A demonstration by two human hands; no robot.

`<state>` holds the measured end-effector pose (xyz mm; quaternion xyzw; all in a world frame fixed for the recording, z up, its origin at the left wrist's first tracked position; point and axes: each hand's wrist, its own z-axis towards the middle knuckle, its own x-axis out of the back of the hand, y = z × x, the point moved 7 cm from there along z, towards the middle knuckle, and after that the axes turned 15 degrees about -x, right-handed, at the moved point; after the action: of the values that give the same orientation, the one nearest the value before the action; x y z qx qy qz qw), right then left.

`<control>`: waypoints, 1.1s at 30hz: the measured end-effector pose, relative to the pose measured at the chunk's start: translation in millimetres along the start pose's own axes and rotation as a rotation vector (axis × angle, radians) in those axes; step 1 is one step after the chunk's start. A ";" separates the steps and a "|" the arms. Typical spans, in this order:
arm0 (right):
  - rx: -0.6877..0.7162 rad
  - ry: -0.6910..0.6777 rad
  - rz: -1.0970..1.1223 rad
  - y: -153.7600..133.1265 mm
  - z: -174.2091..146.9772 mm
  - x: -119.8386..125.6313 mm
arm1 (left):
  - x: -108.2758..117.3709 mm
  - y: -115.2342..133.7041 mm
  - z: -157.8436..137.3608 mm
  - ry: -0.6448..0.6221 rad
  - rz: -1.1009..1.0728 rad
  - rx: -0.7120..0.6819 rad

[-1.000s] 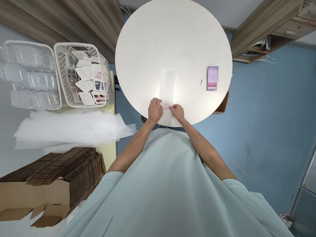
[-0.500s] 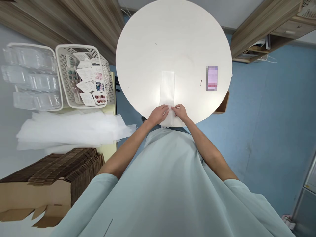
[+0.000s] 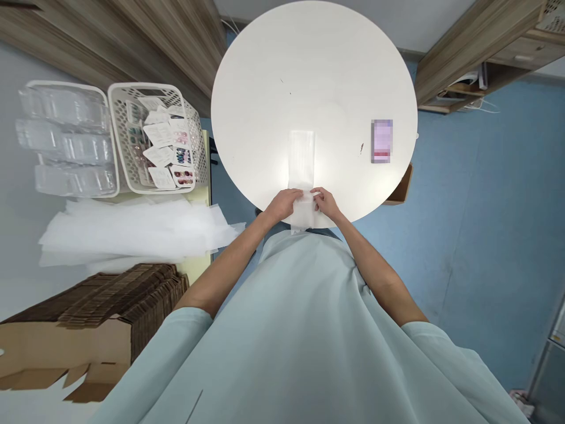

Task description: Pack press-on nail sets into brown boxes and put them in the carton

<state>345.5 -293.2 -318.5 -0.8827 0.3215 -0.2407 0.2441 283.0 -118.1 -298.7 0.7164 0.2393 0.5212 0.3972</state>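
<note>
A long strip of translucent plastic sheet [image 3: 302, 154] lies on the round white table [image 3: 256, 76], its near end hanging over the front edge towards my shirt. My left hand [image 3: 285, 204] grips the strip's left side near that edge, fingers drawn together. Across from it, my right hand [image 3: 325, 203] pinches the right side with thumb and forefinger. The sheet looks layered or folded between the hands. Exactly how the fingertips hold it is too small to make out.
At left stand a white basket [image 3: 115, 139] of carded items, clear plastic trays [image 3: 73, 144], a pile of translucent sheets [image 3: 132, 231] and stacked cardboard boxes [image 3: 88, 335]. A blurred pink-purple rectangle [image 3: 382, 141] lies on the table's right. A brown bin [image 3: 401, 187] stands below.
My fingertips have moved slightly apart, the right hand shifting a little to the right. More of the sheet shows between them. The whole view has shifted slightly.
</note>
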 end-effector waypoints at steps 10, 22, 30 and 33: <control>0.020 -0.019 0.013 -6.0 0.3 3.0 | 21.7 -20.6 6.8 0.055 -0.209 0.217; 0.008 0.071 -0.004 -29.9 16.8 12.8 | 28.0 -28.2 6.0 0.277 -0.559 0.274; -0.008 0.134 -0.070 -40.1 31.8 11.0 | 20.9 -42.3 8.0 0.514 -0.487 0.527; -0.009 0.161 -0.149 -42.3 34.3 11.0 | 22.3 -45.3 11.8 0.516 -0.363 0.582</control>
<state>391.9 -262.8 -317.0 -0.8831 0.2746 -0.3267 0.1949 304.9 -79.2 -325.0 0.5909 0.5902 0.5158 0.1910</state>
